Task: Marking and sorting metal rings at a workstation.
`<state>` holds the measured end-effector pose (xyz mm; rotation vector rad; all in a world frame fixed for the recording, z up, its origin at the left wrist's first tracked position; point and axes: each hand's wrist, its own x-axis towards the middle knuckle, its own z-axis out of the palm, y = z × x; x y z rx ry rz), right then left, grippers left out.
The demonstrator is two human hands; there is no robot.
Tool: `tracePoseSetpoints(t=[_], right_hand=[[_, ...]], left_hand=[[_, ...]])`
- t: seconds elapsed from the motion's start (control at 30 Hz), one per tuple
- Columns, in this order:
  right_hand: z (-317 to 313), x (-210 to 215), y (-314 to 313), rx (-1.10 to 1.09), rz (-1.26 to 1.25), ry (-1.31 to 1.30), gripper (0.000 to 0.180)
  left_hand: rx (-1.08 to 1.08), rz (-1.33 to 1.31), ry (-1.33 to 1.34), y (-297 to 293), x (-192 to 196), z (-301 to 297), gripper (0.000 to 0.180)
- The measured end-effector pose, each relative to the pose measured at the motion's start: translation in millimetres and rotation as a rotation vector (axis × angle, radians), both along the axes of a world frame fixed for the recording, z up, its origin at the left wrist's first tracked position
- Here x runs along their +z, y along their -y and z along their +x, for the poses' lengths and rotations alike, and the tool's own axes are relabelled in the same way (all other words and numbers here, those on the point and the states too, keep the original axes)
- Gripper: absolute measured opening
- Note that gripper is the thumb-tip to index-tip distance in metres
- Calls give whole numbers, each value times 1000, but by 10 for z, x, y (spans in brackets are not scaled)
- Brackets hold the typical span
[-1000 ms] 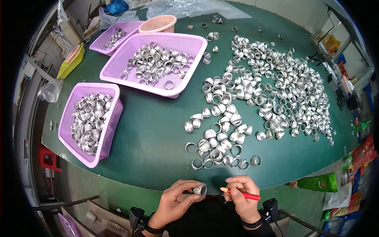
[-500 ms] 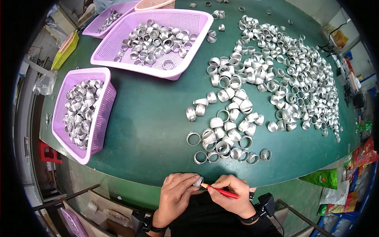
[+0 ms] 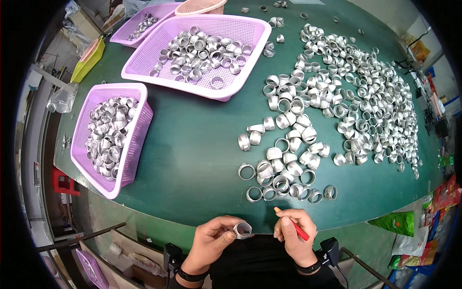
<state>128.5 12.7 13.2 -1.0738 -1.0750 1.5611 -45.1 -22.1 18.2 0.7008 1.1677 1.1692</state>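
Pinching a silver ring (image 3: 237,230) between thumb and fingers, your left hand (image 3: 211,241) is just by the near edge of the table (image 3: 192,144); your right hand (image 3: 298,244) curls closed around a red pencil (image 3: 301,232), its tip apart from the ring.

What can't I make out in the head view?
Head: part of the held ring, covered by the left hand.
Head: middle of the red pencil, hidden by the right hand.
Head: floor of the near tabletop purple basket, mostly covered by rings.
Head: far part of the peach basket, cut off at upper edge.
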Motion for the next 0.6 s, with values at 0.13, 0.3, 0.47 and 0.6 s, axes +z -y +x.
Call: tracePoseSetpoints(t=[0.13,0.3,0.47,0.6], right_hand=[[31,-11,-13,22,27,-3,18],[58,-36,-4,14,96,-22,21],[355,-43,64,-257,318,204,27],[626,-146,74,-382,433,501,27]], left_hand=[[-58,10,221,27,-18,-71,30],[-40,29,272,8,-6,-84,30],[44,-37,39,16,208,-117,25],[-233,109,-338,63,200,-366,23]])
